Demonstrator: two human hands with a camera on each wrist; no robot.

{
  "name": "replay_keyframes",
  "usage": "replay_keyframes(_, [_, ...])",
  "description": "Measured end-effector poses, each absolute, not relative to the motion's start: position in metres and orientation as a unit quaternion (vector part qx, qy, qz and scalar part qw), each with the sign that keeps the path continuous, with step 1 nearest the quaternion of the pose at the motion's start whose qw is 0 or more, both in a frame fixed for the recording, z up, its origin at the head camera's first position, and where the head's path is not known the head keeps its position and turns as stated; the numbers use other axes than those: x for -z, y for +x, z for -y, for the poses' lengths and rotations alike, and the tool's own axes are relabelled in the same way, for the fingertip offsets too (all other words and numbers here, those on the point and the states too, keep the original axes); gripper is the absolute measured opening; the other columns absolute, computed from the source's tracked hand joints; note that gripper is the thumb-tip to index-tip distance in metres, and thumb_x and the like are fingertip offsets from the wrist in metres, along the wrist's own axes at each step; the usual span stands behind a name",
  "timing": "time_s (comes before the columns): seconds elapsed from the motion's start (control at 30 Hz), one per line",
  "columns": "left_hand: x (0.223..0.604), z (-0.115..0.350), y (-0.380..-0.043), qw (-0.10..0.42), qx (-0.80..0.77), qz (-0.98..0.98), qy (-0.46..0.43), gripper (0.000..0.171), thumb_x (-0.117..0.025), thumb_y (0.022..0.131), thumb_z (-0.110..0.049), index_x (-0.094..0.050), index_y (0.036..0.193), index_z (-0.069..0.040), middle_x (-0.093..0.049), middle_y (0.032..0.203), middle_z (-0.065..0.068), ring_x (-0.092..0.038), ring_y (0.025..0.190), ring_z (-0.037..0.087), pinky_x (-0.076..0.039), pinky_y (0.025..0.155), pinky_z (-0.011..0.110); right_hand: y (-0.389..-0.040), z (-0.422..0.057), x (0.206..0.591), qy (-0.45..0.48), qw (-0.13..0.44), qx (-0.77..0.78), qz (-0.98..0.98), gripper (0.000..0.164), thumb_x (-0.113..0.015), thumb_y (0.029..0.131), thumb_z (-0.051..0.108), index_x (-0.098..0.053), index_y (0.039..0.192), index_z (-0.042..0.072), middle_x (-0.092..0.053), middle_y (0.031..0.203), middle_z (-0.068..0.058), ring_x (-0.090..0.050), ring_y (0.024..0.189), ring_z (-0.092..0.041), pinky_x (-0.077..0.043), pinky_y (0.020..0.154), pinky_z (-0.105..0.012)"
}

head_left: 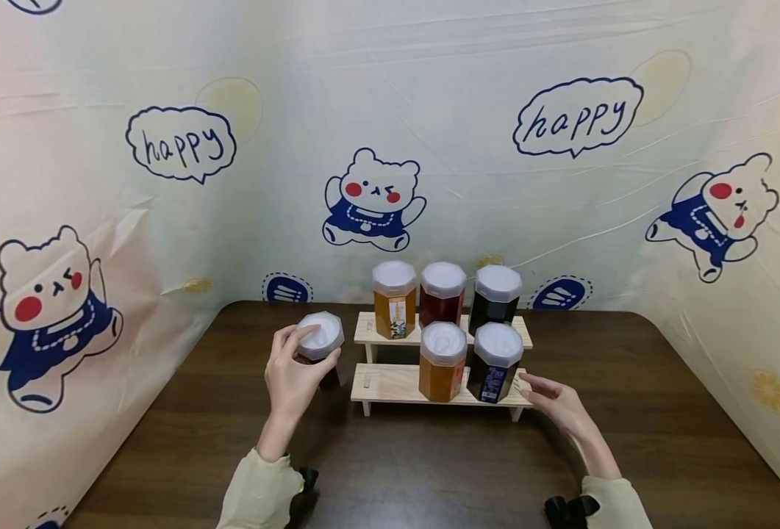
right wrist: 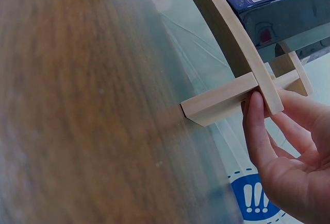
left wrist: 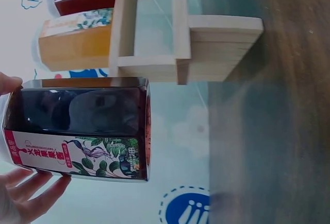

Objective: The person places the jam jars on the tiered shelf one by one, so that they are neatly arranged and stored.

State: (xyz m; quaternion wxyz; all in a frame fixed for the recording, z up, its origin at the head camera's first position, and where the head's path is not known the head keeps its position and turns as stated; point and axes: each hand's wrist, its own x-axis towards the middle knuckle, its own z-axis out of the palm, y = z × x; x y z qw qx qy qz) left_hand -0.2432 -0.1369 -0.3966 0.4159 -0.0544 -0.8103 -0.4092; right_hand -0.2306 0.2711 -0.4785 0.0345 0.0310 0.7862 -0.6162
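Note:
My left hand grips a dark jam jar around its white lid, left of the wooden rack. In the left wrist view the jar's base shows a gap above the table, and its label carries leaf pictures. With thumb and fingers, my right hand pinches the right end of the two-step wooden rack's lower shelf. An amber jar and a dark jar with a blue label stand on that shelf, toward its right end.
On the rack's upper shelf stand an amber jar, a red jar and a dark jar. The rack sits on a brown wooden table. A printed curtain hangs behind and at both sides.

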Motion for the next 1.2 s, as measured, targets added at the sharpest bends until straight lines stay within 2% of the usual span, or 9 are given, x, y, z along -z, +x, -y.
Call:
replay_keyframes(0.2, [0.389,0.132,-0.240,0.404,0.421,0.810,-0.063,0.042,-0.082,0.056,-0.019,-0.066,0.094,-0.014,-0.054,0.099,0.008,-0.052,0.068,0.014,-0.042,0.055,0.027,-0.230,-0.271,0.478,0.025,0.032,0.615,-0.787,0.053,-0.062,0.083,0.022,-0.045,0.126,-0.005,-0.041,0.130,-0.023,-0.050,0.096,0.002,-0.045,0.077,-0.021])
replay_keyframes(0.37, [0.384,0.126,-0.238,0.390,0.432,0.810,-0.073,0.041,-0.082,0.056,-0.018,-0.066,0.094,-0.013,-0.054,0.100,0.009,-0.053,0.072,0.015,-0.042,0.055,0.023,-0.230,-0.272,0.477,0.027,0.034,0.613,-0.789,0.053,-0.060,0.084,0.022,-0.044,0.127,-0.005,-0.040,0.131,-0.024,-0.049,0.099,-0.001,-0.045,0.078,-0.021])
replay_keyframes(0.6, [0.383,0.117,-0.238,0.381,0.439,0.809,-0.090,0.042,-0.082,0.056,-0.016,-0.065,0.094,-0.012,-0.053,0.101,0.009,-0.053,0.072,0.016,-0.044,0.054,0.025,-0.229,-0.271,0.475,0.031,0.035,0.618,-0.785,0.052,-0.060,0.084,0.021,-0.043,0.128,-0.004,-0.040,0.131,-0.023,-0.049,0.097,0.002,-0.044,0.078,-0.021])
replay_keyframes(0.77, [0.383,0.110,-0.239,0.370,0.447,0.808,-0.099,0.041,-0.082,0.057,-0.016,-0.066,0.094,-0.012,-0.053,0.102,0.009,-0.053,0.074,0.017,-0.044,0.055,0.028,-0.229,-0.271,0.475,0.029,0.033,0.614,-0.788,0.053,-0.060,0.084,0.021,-0.044,0.127,-0.004,-0.040,0.130,-0.023,-0.049,0.102,-0.005,-0.045,0.078,-0.022])
replay_keyframes(0.97, [0.384,0.101,-0.238,0.367,0.452,0.806,-0.110,0.040,-0.081,0.057,-0.016,-0.066,0.094,-0.013,-0.054,0.102,0.009,-0.052,0.072,0.016,-0.044,0.055,0.028,-0.230,-0.271,0.476,0.034,0.034,0.608,-0.793,0.053,-0.062,0.083,0.023,-0.046,0.126,-0.003,-0.042,0.129,-0.022,-0.050,0.101,-0.007,-0.045,0.079,-0.024])
replay_keyframes(1.2, [0.387,0.091,-0.238,0.354,0.457,0.807,-0.120,0.040,-0.081,0.057,-0.017,-0.066,0.094,-0.014,-0.053,0.102,0.007,-0.053,0.074,0.016,-0.044,0.057,0.030,-0.229,-0.271,0.475,0.037,0.038,0.605,-0.794,0.055,-0.062,0.083,0.024,-0.045,0.127,-0.003,-0.040,0.130,-0.024,-0.042,0.115,-0.025,-0.045,0.082,-0.028])
